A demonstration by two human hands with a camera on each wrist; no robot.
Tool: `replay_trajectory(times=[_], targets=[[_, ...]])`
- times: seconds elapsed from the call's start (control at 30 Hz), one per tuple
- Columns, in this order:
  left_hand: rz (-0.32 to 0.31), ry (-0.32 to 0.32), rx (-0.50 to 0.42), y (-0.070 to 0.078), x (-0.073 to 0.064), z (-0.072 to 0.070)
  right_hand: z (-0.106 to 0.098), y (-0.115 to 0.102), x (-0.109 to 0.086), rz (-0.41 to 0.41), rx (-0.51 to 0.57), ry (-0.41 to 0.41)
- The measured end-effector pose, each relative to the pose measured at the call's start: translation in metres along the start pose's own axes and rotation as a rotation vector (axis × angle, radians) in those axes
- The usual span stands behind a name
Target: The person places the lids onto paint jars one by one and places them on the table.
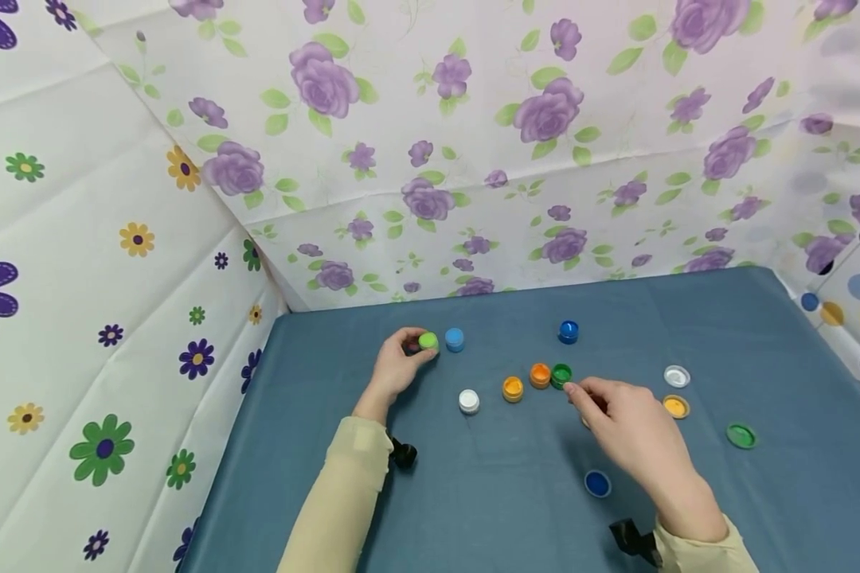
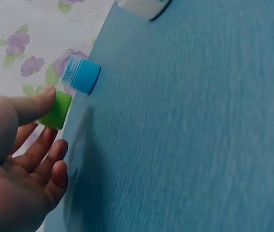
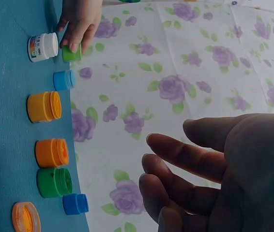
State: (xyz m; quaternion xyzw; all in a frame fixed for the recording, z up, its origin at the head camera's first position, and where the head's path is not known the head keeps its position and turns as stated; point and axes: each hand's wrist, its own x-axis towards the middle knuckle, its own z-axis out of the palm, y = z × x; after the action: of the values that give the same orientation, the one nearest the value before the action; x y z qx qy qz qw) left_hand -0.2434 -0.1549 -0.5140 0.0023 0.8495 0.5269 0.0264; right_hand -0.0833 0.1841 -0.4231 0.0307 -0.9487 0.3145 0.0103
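Observation:
My left hand (image 1: pixel 396 364) pinches a light green paint jar (image 1: pixel 428 341) between thumb and fingers at the far left of the table; the left wrist view shows the thumb on its side. Just right of it stands a light blue jar (image 1: pixel 455 341). My right hand (image 1: pixel 631 426) hovers with loosely bent fingers near a green jar (image 1: pixel 561 376). In the right wrist view its thumb and fingers are apart, with nothing between them. An orange jar (image 1: pixel 540 376) and a yellow-orange jar (image 1: pixel 512 389) stand left of the green one. An orange lid (image 3: pixel 25 217) is mostly hidden by the right hand in the head view.
A white jar (image 1: pixel 469 402) stands front left of the row, a dark blue jar (image 1: pixel 568 332) behind it. Around the right hand lie a white lid (image 1: pixel 677 376), a yellow lid (image 1: pixel 676 407), a green lid (image 1: pixel 741 435) and a blue lid (image 1: pixel 598 483). Flowered cloth (image 1: pixel 430 159) hangs behind the table.

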Motion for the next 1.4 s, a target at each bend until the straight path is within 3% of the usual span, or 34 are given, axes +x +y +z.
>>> replay_trajectory(times=[0.27, 0.6, 1.0, 1.4], targets=[[-0.068, 0.123, 0.040, -0.002, 0.009, 0.012, 0.004, 0.001, 0.000, 0.006, 0.001, -0.020], [-0.108, 0.213, 0.081, -0.006, 0.010, 0.023, 0.008, 0.005, -0.002, 0.004, 0.002, -0.019], [-0.120, 0.246, 0.023, -0.003, 0.009, 0.025, 0.005, 0.005, 0.000, 0.032, 0.007, -0.035], [-0.108, 0.236, 0.003, -0.004, 0.006, 0.020, 0.004, 0.010, -0.001, 0.054, -0.003, -0.048]])
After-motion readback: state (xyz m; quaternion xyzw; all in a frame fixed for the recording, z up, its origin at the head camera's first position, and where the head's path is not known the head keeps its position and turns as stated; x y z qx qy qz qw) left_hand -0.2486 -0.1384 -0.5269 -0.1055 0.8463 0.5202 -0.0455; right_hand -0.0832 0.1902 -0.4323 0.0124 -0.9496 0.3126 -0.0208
